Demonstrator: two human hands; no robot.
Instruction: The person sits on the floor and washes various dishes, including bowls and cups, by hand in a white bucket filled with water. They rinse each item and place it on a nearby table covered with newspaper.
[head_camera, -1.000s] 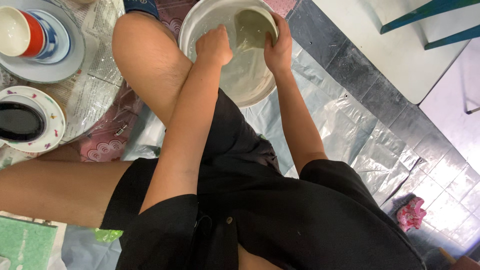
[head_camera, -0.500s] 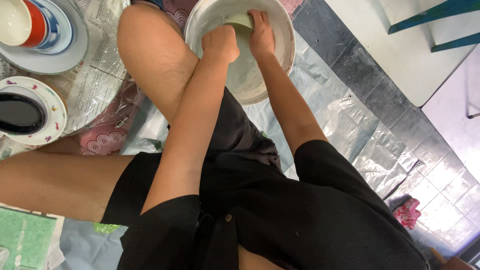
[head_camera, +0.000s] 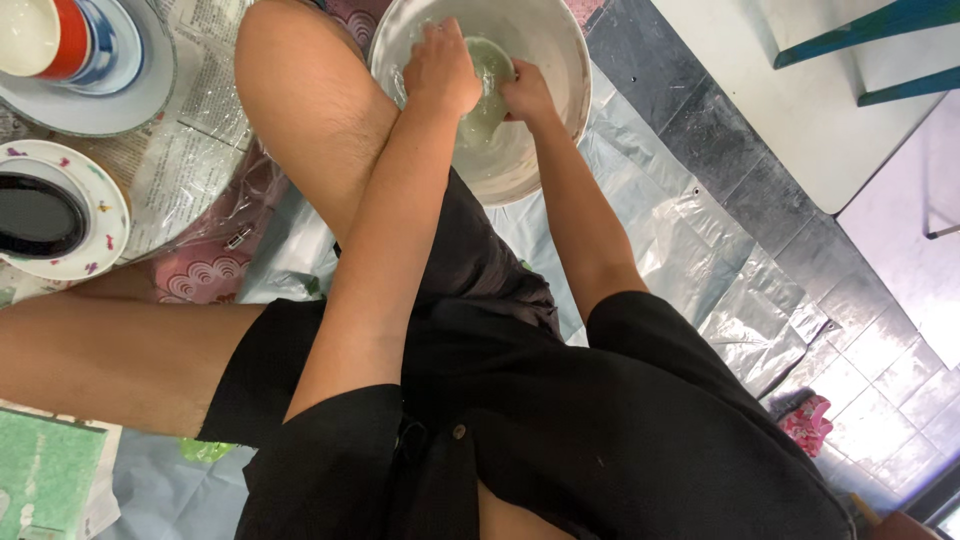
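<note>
Both my hands are inside a large white basin of cloudy water that stands on the floor in front of my raised knee. My left hand and my right hand together grip a small pale green bowl, held half under the water. My left hand closes over the bowl's near rim, my right hand holds its right side. My forearms reach forward over my black shorts.
At the left, on plastic-covered newspaper, lie a flowered plate with dark liquid and a grey plate holding a stack of red, white and blue bowls. Grey plastic sheeting covers the tiles. A green pad lies bottom left, a pink cloth at right.
My right hand has slid from the basin's right rim to the middle, onto the green bowl. The view has moved closer to the basin.
</note>
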